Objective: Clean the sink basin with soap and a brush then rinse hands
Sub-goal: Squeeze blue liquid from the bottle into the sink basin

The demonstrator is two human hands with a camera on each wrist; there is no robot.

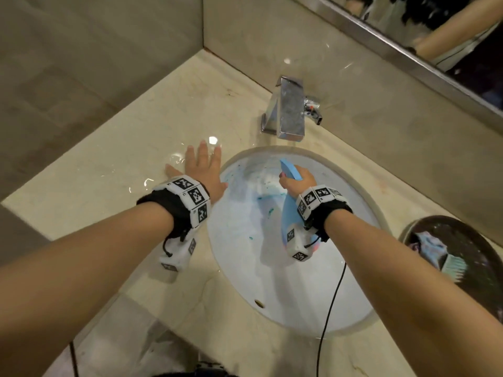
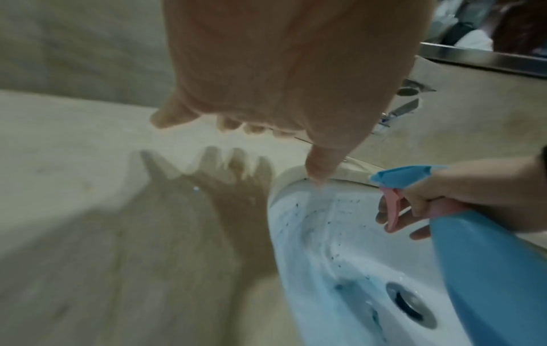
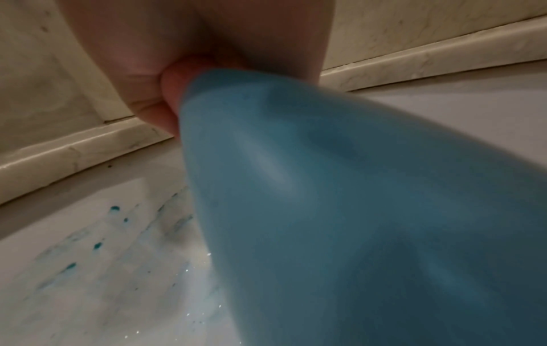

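Observation:
A white oval sink basin (image 1: 245,268) is set into the beige counter, streaked and dotted with blue soap (image 3: 97,245). My right hand (image 1: 296,180) grips a blue spray bottle (image 1: 290,213) over the basin, nozzle toward the far wall, fingers on its pink trigger (image 2: 393,210). The bottle (image 3: 355,210) fills the right wrist view. My left hand (image 1: 201,167) is spread flat, fingers straight, over the wet counter left of the basin; its thumb (image 2: 321,168) hangs above the rim. A pale green brush (image 1: 454,268) lies in a dark dish at the right.
A chrome faucet (image 1: 288,110) stands behind the basin. The drain (image 2: 411,304) sits at the basin's bottom. The dark dish (image 1: 476,240) also holds a crumpled cloth. A mirror runs along the upper right wall. A black cable hangs across the basin's front rim. Water pools on the counter (image 1: 109,172).

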